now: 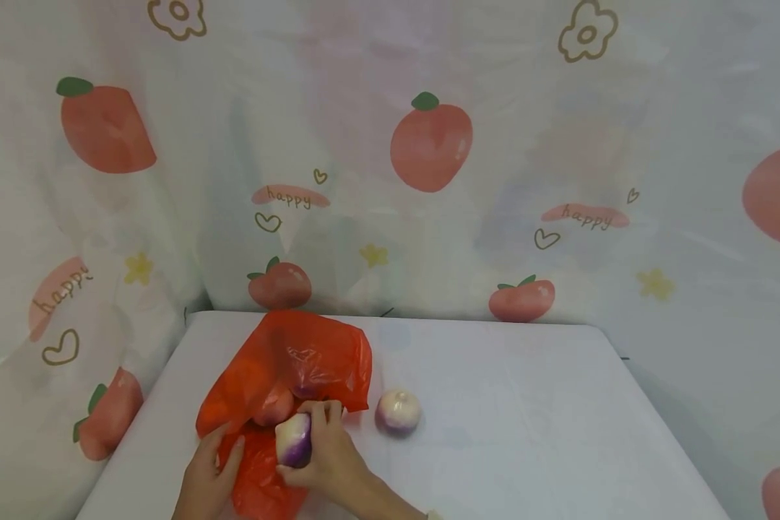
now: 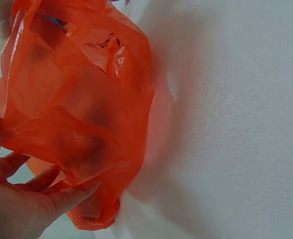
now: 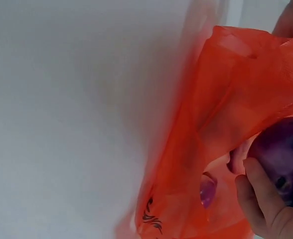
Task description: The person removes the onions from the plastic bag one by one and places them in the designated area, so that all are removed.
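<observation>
The right hand [image 1: 331,453] grips a purple-white turnip [image 1: 291,439] at the red bag [image 1: 347,350]; the left hand [image 1: 204,473], fingers spread, touches the bag. Looks partway: a pale turnip [image 1: 399,412] sits right of both hands, round pieces [image 1: 275,406] inside.

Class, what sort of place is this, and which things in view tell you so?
Probably a small staged corner for tabletop work: a fruit-printed sheet hangs behind and beside a white table, and a red bag lies on it.
</observation>
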`<action>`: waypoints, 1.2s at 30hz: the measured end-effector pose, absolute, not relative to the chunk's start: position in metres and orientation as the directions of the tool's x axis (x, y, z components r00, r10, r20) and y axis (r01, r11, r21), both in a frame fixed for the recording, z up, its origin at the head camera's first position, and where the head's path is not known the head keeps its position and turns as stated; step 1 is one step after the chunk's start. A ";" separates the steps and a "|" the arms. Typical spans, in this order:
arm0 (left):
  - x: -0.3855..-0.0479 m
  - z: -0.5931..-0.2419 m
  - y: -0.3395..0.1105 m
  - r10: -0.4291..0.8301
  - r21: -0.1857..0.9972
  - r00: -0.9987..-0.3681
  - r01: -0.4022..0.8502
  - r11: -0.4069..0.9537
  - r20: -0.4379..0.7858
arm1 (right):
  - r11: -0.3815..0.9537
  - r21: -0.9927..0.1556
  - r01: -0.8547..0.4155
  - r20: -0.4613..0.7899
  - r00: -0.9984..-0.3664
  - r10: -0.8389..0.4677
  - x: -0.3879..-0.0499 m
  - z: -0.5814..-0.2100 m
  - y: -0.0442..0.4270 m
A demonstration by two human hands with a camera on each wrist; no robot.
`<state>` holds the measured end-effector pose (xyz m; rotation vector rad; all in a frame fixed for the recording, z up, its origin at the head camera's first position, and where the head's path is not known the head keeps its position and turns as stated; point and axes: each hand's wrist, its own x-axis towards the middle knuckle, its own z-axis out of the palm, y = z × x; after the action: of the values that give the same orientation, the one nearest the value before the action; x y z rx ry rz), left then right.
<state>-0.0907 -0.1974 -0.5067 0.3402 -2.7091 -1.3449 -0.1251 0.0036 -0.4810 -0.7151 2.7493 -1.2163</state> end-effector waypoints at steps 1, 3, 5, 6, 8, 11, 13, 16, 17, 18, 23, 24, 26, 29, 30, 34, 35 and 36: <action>-0.091 -0.507 -0.197 -0.242 0.796 -0.970 -0.152 0.586 -0.007 | 0.584 -0.709 -0.394 0.135 -0.889 -0.437 -0.125 -0.480 0.004; -0.091 -0.507 -0.198 -0.238 0.796 -0.971 -0.156 0.585 -0.015 | 0.585 -0.706 -0.398 0.133 -0.886 -0.443 -0.126 -0.478 0.005; -0.091 -0.507 -0.198 -0.234 0.797 -0.971 -0.174 0.579 -0.042 | 0.585 -0.712 -0.387 0.119 -0.889 -0.443 -0.126 -0.477 0.007; -0.091 -0.507 -0.199 -0.233 0.798 -0.971 -0.184 0.574 -0.057 | 0.583 -0.716 -0.383 0.117 -0.890 -0.440 -0.126 -0.476 0.008; -0.091 -0.507 -0.199 -0.230 0.800 -0.970 -0.199 0.565 -0.079 | 0.578 -0.727 -0.371 0.114 -0.895 -0.431 -0.127 -0.475 0.011; -0.090 -0.508 -0.200 -0.223 0.806 -0.970 -0.210 0.553 -0.100 | 0.573 -0.738 -0.357 0.115 -0.903 -0.414 -0.128 -0.475 0.017; -0.090 -0.508 -0.200 -0.222 0.807 -0.968 -0.220 0.548 -0.113 | 0.580 -0.734 -0.353 0.119 -0.908 -0.401 -0.129 -0.475 0.020; -0.090 -0.508 -0.199 -0.232 0.801 -0.965 -0.233 0.552 -0.121 | 0.593 -0.727 -0.346 0.122 -0.915 -0.385 -0.132 -0.476 0.025; -0.090 -0.508 -0.199 -0.236 0.799 -0.965 -0.233 0.554 -0.118 | 0.599 -0.718 -0.354 0.134 -0.915 -0.380 -0.133 -0.476 0.026; -0.090 -0.508 -0.198 -0.240 0.798 -0.964 -0.232 0.556 -0.113 | 0.608 -0.707 -0.362 0.147 -0.916 -0.374 -0.134 -0.477 0.027; -0.091 -0.507 -0.197 -0.240 0.798 -0.967 -0.211 0.565 -0.085 | 0.644 -0.657 -0.393 0.217 -0.916 -0.338 -0.138 -0.479 0.032; -0.091 -0.506 -0.197 -0.240 0.797 -0.967 -0.210 0.566 -0.084 | 0.646 -0.654 -0.393 0.224 -0.917 -0.331 -0.139 -0.480 0.033; -0.091 -0.506 -0.197 -0.241 0.796 -0.967 -0.211 0.568 -0.085 | 0.644 -0.658 -0.391 0.235 -0.919 -0.318 -0.139 -0.480 0.037; -0.090 -0.505 -0.196 -0.242 0.797 -0.966 -0.215 0.564 -0.089 | 0.636 -0.671 -0.380 0.237 -0.923 -0.302 -0.140 -0.480 0.043; -0.090 -0.505 -0.196 -0.243 0.798 -0.965 -0.219 0.561 -0.094 | 0.636 -0.673 -0.378 0.239 -0.925 -0.296 -0.140 -0.479 0.046; -0.090 -0.505 -0.195 -0.252 0.801 -0.961 -0.241 0.548 -0.116 | 0.649 -0.672 -0.357 0.240 -0.934 -0.265 -0.141 -0.479 0.053; -0.089 -0.505 -0.195 -0.254 0.801 -0.959 -0.251 0.544 -0.128 | 0.660 -0.664 -0.351 0.243 -0.936 -0.254 -0.141 -0.479 0.054; -0.089 -0.505 -0.195 -0.256 0.801 -0.957 -0.259 0.540 -0.137 | 0.667 -0.659 -0.348 0.251 -0.938 -0.241 -0.141 -0.479 0.056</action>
<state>-0.0892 -0.1953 -0.5050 0.4616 -2.7599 -1.4366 -0.1413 0.0559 -0.4792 -0.5328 2.9968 -1.2325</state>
